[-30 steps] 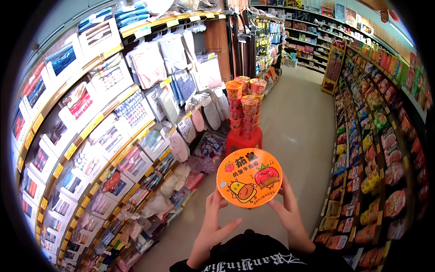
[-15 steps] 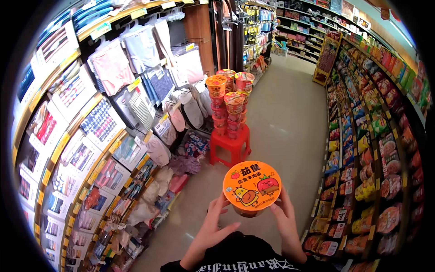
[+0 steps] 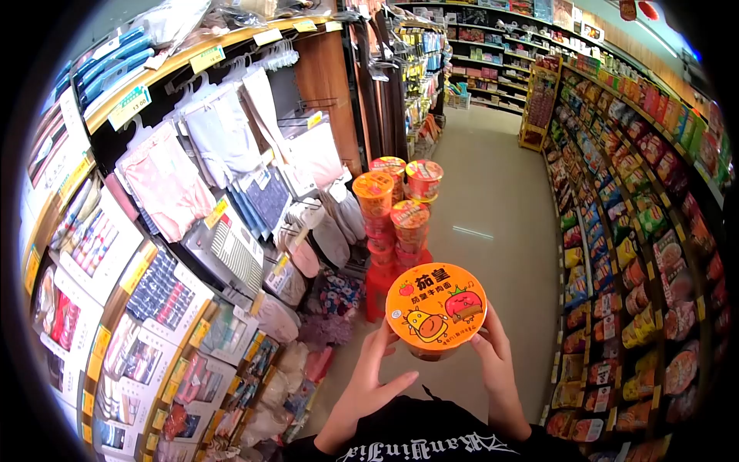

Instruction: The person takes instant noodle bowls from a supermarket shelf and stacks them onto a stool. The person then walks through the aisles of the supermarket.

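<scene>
An instant noodle cup with an orange lid, printed with cartoon figures and dark characters, is held in front of my chest. My left hand presses its fingers on the cup's left side, with the thumb stretched out below it. On the right side my right hand grips the cup, its thumb near the lid's rim. Beyond the cup, stacked noodle cups in orange and red stand on a red plastic stool, which the held cup partly covers.
Shelves at the left carry packaged clothing and hanging garments. Along the right runs a long shelf of snack packets. Between them the tiled aisle floor leads back to a yellow display rack and far shelves.
The view has tilted up and turned slightly, so the stacked cups appear lower and nearer the held cup. Both hands still hold the cup, which sits slightly further right and higher in view.
</scene>
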`<state>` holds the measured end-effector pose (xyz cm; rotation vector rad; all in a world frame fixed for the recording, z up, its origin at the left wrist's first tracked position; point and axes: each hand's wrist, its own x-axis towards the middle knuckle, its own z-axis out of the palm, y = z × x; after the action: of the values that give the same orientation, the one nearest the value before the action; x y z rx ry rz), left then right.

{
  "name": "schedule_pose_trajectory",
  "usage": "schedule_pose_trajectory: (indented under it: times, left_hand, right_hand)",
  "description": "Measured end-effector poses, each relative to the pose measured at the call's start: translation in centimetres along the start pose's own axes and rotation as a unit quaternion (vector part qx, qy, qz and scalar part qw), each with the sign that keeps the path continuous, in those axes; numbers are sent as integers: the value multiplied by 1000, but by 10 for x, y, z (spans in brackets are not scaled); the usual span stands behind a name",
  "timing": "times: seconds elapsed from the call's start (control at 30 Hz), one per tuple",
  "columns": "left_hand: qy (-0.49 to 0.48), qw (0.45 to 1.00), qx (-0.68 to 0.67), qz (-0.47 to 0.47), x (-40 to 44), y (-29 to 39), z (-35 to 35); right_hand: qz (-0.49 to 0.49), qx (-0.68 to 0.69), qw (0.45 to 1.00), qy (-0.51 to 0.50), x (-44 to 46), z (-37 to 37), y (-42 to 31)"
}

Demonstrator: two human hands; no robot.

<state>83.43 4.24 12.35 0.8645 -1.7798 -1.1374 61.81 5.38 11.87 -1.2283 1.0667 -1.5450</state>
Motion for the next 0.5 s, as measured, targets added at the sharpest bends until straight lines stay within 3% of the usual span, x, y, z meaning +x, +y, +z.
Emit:
schedule_pose_trajectory:
  times: [0.23, 0.5]
  left_hand:
    - [17, 999, -6, -29, 27, -37, -63]
    - [29, 995, -61, -71, 61, -65, -85]
  right_hand:
    - [7, -47, 999, -6, 49, 60, 30]
    - [39, 5, 999, -16, 94, 73, 55]
